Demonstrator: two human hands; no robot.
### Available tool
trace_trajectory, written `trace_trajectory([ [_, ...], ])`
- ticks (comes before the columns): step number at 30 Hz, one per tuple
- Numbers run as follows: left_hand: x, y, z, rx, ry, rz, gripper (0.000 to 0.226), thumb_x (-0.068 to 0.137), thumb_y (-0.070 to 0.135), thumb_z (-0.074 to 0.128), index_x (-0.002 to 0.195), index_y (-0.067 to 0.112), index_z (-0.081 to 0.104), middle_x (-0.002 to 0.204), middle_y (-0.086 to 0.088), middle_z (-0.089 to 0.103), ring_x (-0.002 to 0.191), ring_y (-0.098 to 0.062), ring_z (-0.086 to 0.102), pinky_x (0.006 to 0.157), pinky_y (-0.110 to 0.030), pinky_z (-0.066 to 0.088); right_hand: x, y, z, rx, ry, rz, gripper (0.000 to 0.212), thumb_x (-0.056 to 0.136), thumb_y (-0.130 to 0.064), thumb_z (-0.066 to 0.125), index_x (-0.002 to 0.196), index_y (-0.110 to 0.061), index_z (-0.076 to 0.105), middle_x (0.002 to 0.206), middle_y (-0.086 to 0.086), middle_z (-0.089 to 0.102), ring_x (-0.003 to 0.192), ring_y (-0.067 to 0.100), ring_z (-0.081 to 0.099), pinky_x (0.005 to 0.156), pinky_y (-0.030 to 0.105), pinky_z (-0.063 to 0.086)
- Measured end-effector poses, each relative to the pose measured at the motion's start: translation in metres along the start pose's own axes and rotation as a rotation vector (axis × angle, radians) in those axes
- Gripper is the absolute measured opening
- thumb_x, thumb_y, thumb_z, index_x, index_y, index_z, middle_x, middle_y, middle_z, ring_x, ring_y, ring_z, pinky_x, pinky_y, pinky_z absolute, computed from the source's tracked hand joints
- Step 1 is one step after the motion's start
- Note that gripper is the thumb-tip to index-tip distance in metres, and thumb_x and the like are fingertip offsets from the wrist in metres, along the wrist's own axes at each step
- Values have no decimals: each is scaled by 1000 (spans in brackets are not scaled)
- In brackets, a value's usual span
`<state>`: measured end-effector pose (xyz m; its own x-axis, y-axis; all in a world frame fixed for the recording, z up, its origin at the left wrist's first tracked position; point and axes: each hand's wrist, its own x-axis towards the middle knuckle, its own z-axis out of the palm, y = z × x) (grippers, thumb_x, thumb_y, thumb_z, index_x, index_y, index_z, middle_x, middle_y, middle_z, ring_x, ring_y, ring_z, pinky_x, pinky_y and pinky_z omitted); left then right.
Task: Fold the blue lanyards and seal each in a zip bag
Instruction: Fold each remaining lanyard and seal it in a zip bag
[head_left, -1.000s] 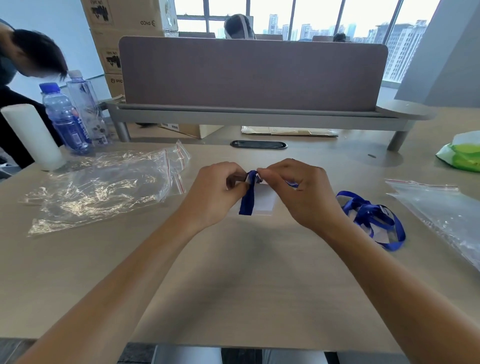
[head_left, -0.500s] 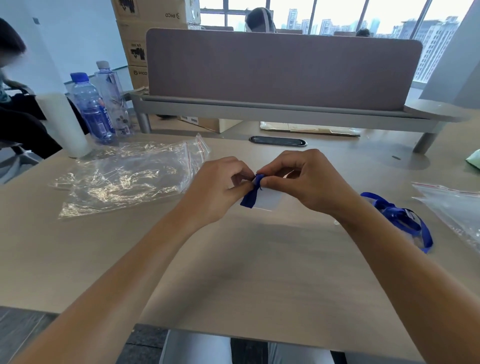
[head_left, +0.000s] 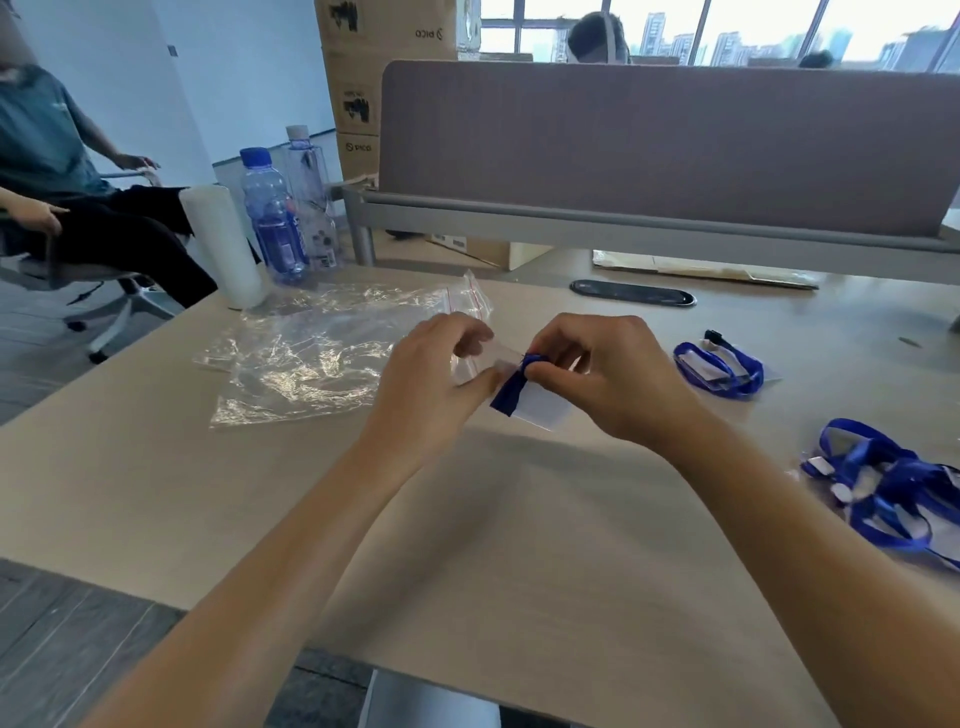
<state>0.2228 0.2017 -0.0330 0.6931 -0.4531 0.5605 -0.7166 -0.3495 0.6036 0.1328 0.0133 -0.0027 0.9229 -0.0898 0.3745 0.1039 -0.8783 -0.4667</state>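
Note:
My right hand (head_left: 597, 379) pinches a folded blue lanyard (head_left: 511, 392) with its white badge card (head_left: 543, 408), just above the middle of the wooden table (head_left: 519, 545). My left hand (head_left: 431, 379) is right beside it, thumb and curled fingers holding the edge of a small clear zip bag (head_left: 480, 361) next to the lanyard. A heap of empty zip bags (head_left: 322, 353) lies to the left. One loose blue lanyard (head_left: 722, 364) lies to the right, and several more are piled (head_left: 893, 488) at the right edge.
Two water bottles (head_left: 272, 223) and a white roll (head_left: 223, 244) stand at the table's far left corner. A person sits on a chair (head_left: 78, 208) beyond it. A grey divider panel (head_left: 649, 150) and a black cable slot (head_left: 631, 293) close off the back.
My left hand has let go of the lanyard and now holds a clear zip bag beside it. The right hand keeps its pinch. The view has swung, showing more of the lanyard pile.

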Motion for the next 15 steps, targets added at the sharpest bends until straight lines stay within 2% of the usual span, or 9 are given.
trace_trajectory([
  [2, 4, -12, -2, 49, 44, -67, 37, 84, 26, 81, 116, 19, 65, 105, 7, 64, 95, -5, 59, 83, -12, 42, 8, 7, 7, 4, 79, 47, 12, 95, -33, 72, 106, -26, 72, 92, -13, 71, 83, 7, 65, 78, 27, 57],
  [7, 14, -45, -6, 150, 43, -216, 31, 87, 33, 76, 113, 19, 66, 103, 4, 65, 97, -15, 61, 90, -37, 53, 33, 21, 19, 106, 245, 201, 5, 92, -33, 74, 96, -29, 73, 87, -18, 70, 83, 4, 64, 76, 26, 54],
  [15, 57, -70, 10, 367, -81, -355, 46, 86, 61, 66, 109, 20, 64, 100, 6, 63, 97, -18, 61, 88, -42, 53, 70, 33, 38, 248, 335, 369, 10, 91, -33, 76, 96, -24, 77, 88, -11, 74, 83, 9, 69, 71, 21, 53],
])
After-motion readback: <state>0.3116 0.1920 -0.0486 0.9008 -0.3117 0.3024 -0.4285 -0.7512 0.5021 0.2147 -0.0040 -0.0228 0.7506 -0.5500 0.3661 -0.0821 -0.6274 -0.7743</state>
